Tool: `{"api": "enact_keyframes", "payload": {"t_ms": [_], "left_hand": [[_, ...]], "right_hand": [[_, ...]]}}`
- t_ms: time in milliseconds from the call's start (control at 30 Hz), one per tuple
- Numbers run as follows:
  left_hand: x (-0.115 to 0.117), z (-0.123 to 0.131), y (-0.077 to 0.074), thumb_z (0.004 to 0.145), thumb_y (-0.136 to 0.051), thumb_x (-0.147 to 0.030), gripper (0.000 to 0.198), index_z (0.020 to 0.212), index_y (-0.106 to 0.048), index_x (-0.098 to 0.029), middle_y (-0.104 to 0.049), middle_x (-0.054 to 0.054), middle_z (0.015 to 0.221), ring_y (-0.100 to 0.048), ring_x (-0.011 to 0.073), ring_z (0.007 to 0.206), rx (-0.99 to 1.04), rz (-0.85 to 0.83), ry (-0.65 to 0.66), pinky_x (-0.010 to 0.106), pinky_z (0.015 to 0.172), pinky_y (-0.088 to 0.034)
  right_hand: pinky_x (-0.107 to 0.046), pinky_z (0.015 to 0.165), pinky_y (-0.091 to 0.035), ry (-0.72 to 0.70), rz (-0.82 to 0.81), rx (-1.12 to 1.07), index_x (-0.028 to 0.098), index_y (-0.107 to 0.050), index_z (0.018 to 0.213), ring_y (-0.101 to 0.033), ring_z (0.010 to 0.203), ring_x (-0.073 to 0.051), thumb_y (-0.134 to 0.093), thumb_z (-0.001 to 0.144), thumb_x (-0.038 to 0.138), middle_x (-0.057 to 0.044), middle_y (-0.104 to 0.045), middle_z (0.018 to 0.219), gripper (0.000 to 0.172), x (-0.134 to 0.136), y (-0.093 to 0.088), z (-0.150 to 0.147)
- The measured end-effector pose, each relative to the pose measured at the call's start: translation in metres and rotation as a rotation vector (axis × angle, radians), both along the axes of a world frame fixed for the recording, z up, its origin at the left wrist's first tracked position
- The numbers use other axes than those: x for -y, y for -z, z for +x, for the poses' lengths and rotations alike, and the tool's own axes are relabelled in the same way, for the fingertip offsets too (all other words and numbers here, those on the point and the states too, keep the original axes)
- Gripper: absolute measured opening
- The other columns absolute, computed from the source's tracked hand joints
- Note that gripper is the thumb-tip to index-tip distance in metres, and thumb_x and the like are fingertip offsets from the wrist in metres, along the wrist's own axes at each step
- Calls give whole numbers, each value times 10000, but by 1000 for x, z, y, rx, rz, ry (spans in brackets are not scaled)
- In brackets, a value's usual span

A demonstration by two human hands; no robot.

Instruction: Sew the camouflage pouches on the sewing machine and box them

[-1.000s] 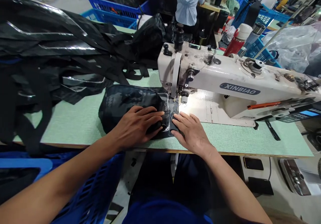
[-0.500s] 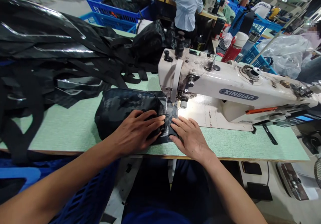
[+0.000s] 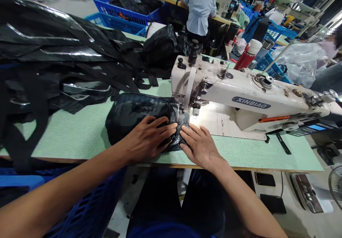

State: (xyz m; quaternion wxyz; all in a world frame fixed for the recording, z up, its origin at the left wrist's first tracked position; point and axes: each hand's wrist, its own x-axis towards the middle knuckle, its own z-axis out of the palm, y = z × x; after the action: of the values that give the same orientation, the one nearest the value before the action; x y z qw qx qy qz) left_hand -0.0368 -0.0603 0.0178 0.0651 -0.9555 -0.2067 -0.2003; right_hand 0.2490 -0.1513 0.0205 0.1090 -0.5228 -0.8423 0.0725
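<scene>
A black, dark-patterned fabric bag (image 3: 133,111) lies on the table, its flat edge strip under the needle area of a white sewing machine (image 3: 227,92). My left hand (image 3: 149,136) rests on the bag's right side, fingers stretched toward the seam and slightly apart. Flat on the strip near the needle, my right hand (image 3: 200,145) presses down with its fingers spread. Between the fingertips of both hands shows a shiny clear strip on the fabric. The underside of the bag is hidden.
Black bags and straps (image 3: 66,56) are heaped on the left of the green table (image 3: 72,135). A blue crate (image 3: 88,202) stands below the table's front edge. Black snips (image 3: 283,143) lie at right. Behind the machine are a red bottle (image 3: 245,56) and a seated person (image 3: 200,8).
The camera view has shifted slightly. Both hands stay on the bag in nearly the same pose, and the fabric sits almost as before under the machine head.
</scene>
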Motion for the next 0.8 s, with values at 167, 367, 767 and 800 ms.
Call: {"api": "enact_keyframes", "payload": {"t_ms": [167, 367, 767, 800], "left_hand": [[-24, 6, 7, 1168, -681, -214, 410, 1563, -789, -210, -839, 109, 1612, -680, 358, 1556, -44, -51, -29, 547, 1192, -514], [-51, 14, 6, 1174, -657, -225, 411, 1553, -815, -211, -824, 105, 1640, -665, 368, 1555, -76, -107, -6, 580, 1208, -499], [-68, 19, 7, 1122, -701, -334, 380, 1459, -861, -263, -863, 101, 1565, -713, 374, 1493, -71, -141, 0, 565, 1191, -505], [-69, 19, 5, 1118, -703, -334, 385, 1462, -863, -267, -863, 102, 1567, -719, 372, 1487, -79, -148, -1, 558, 1187, -506]], "right_hand": [[-656, 1467, -444, 73, -11, 44, 270, -714, 1749, -560, 1776, -382, -598, 1286, 377, -71, -676, 1851, 489, -12, -8, -5], [-746, 1434, -459, 119, 34, -3, 290, -736, 1705, -610, 1720, -423, -622, 1251, 326, -105, -703, 1824, 470, -27, -5, -9], [-749, 1427, -445, 142, 57, -36, 267, -735, 1686, -607, 1707, -430, -583, 1245, 318, -110, -704, 1824, 469, -30, 0, -11], [-747, 1426, -446, 140, 58, -37, 264, -733, 1687, -607, 1706, -430, -582, 1245, 319, -111, -706, 1821, 470, -31, 1, -11]]}}
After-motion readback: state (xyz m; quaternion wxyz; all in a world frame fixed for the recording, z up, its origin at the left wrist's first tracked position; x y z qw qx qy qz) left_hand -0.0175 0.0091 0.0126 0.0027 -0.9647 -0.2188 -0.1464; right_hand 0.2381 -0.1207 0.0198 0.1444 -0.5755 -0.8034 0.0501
